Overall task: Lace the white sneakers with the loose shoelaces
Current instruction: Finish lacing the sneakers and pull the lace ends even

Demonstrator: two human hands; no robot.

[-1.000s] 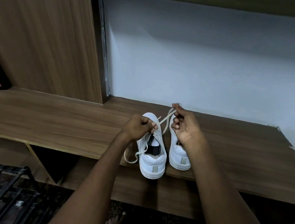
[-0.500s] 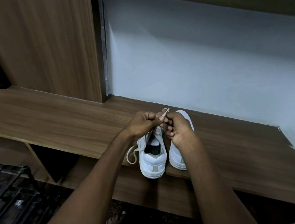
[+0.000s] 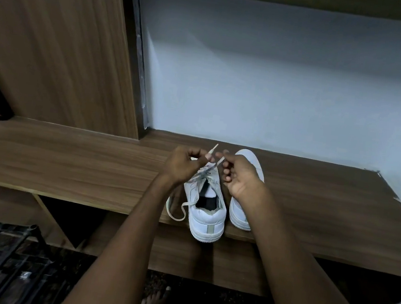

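My left hand (image 3: 185,167) and right hand (image 3: 238,175) each pinch an end of the flat white shoelace (image 3: 211,164) above the left white leather sneaker (image 3: 206,210), paired at the front edge of the brown wooden shelf (image 3: 67,160).

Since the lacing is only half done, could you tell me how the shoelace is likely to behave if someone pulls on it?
The shoelace is probably floppy: its free end droops in a slack loop beside the left sneaker. It looks flat and thin, so the left hand and right hand pinch it. A hard pull might tip the sneaker, whose heel overhangs the wooden shelf.
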